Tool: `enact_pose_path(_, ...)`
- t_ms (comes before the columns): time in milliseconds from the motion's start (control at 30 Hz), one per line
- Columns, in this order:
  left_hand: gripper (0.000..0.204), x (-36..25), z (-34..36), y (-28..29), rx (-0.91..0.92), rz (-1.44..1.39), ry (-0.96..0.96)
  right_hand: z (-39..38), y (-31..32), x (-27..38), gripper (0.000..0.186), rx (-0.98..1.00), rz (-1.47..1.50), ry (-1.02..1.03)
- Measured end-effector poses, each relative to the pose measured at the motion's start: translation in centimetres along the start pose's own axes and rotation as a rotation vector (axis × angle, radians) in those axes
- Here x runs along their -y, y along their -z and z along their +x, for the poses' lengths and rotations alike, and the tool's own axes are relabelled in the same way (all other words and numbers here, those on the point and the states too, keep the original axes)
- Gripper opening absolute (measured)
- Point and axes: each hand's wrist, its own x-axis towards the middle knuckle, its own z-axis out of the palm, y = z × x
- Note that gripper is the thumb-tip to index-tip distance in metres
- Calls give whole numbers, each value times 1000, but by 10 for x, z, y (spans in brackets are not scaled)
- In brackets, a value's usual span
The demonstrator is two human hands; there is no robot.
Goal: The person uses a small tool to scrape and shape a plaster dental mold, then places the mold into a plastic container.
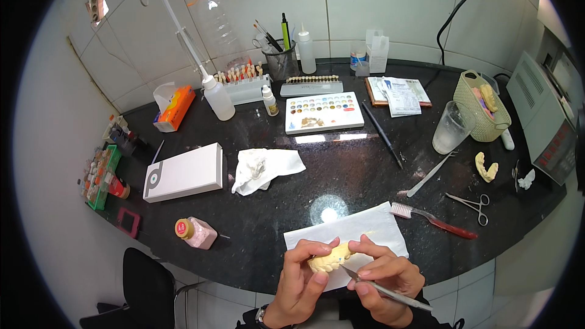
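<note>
Above a folded white paper sheet [372,226] at the table's near edge, my left hand [295,286] grips a yellowish plaster dental cast [329,261] between thumb and fingers. Small blue marks show on the cast. My right hand [393,274] is closed around a slim metal knife [399,297], held like a pen. The knife's pointed blade is at the right side of the cast, touching or very close to it. Right fingertips also rest against the cast's right end. To the right of the sheet lies a red-handled toothbrush [439,222].
Scissor-like forceps [472,205], tweezers [429,175], another cast [486,167] and a cloudy cup [452,131] stand or lie right. Crumpled tissue [265,169], a white box [184,173] and a pink powder bottle [198,233] are left. A paint palette [324,113] lies farther back.
</note>
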Motion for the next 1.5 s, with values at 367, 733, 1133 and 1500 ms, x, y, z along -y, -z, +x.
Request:
enact_pose_path(367, 40, -1, 7, 3, 66, 230, -123, -6, 4, -3, 8, -34, -158, -44)
enact_pose_path(733, 38, 3, 1, 4, 15, 267, -77, -8, 5, -2, 9, 15, -135, -68)
enact_pose_path(1133, 30, -2, 8, 7, 74, 442, -206, 0, 2, -3, 5, 6, -129, 136)
enact_pose_path(1500, 32, 11, -5, 4, -33, 302, -199, -3, -1, 1, 12, 95, -265, 219)
